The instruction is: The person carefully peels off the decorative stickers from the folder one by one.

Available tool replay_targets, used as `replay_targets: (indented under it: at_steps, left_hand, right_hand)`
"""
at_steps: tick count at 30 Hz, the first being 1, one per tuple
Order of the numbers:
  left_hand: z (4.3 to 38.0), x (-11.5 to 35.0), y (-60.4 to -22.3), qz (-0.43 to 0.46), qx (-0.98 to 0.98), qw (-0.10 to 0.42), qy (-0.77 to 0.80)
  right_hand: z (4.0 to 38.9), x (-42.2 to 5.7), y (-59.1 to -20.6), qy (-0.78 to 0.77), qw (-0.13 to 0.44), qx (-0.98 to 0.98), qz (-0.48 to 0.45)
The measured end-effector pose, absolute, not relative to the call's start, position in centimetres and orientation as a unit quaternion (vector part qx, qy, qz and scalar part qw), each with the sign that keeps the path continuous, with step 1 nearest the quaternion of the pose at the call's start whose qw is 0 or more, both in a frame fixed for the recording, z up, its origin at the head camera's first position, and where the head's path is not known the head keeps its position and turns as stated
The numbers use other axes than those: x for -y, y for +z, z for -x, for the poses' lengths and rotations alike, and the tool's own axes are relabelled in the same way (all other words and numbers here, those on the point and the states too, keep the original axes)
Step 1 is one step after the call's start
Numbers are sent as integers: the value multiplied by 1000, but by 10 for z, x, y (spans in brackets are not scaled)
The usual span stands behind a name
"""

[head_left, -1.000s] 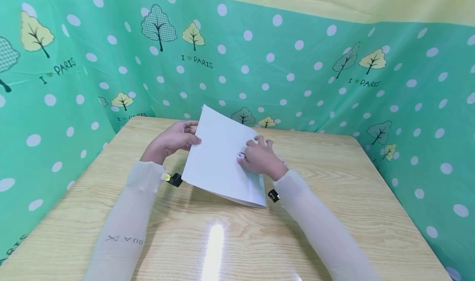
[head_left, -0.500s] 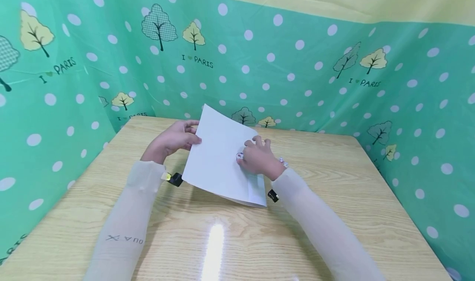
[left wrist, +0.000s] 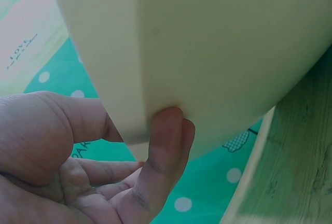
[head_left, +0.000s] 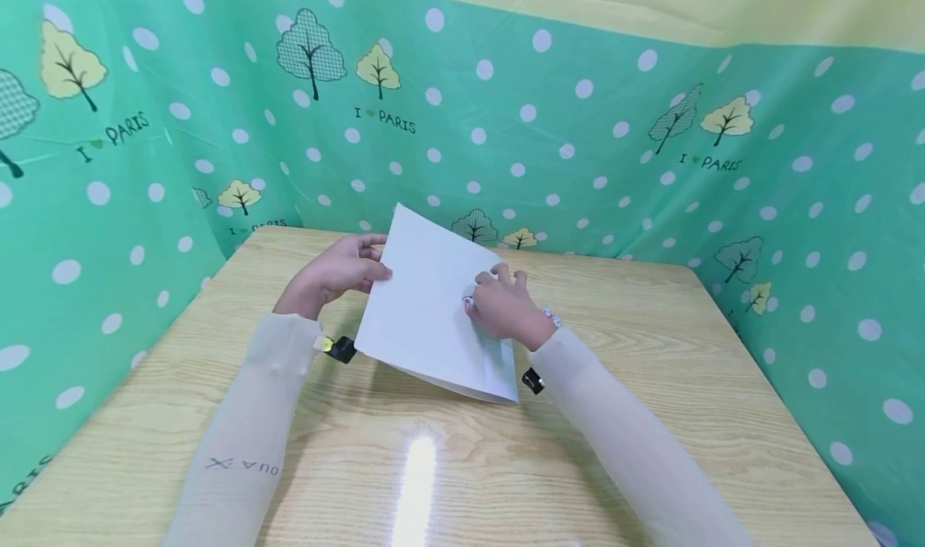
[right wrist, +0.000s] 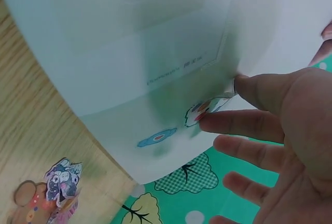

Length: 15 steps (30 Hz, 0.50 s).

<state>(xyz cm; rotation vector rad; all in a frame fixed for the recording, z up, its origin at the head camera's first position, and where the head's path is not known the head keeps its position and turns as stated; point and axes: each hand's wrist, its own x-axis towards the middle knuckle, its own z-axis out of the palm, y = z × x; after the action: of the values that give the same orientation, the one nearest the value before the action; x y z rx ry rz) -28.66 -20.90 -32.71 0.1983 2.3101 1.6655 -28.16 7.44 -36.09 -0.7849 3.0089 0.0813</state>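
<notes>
A white folded sheet of paper or thin folder [head_left: 426, 306] stands tilted above the table. My left hand [head_left: 343, 266] grips its left edge, thumb on the near face and fingers behind; in the left wrist view fingertips [left wrist: 167, 130] press the sheet. In front of its right part, my right hand [head_left: 502, 302] pinches a small cartoon cut-out [right wrist: 199, 111] with red on it between thumb and index finger, close against the sheet. The other fingers are spread. A blue oval picture [right wrist: 157, 137] shows on the sheet beside it, near faint printed text.
On the wooden table [head_left: 614, 410], cut-outs lie near the right hand: a brown figure [right wrist: 32, 203] and a purple-grey one [right wrist: 64, 180], mostly hidden behind the right wrist in the head view. A green dotted curtain [head_left: 506, 129] surrounds the table's back and sides.
The sheet and left hand hold still. The right fingers shift slightly, and less of the small cut-out shows by the thumb.
</notes>
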Motion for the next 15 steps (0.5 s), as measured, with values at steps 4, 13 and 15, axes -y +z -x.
replay_targets:
  at_steps: [4,13,15]
  left_hand:
    - [287,209,-327,-69,-800,143,579]
    - [287,209,-327,-65,-796,144,585]
    - [287,209,-326,-65,-797,144,582]
  right_hand:
    - [282,-75,-360,1,-5,-966,259]
    - [283,-78,-358,-21,-46,-961,274]
    - [283,-79,-357,-27,-50,-960,273]
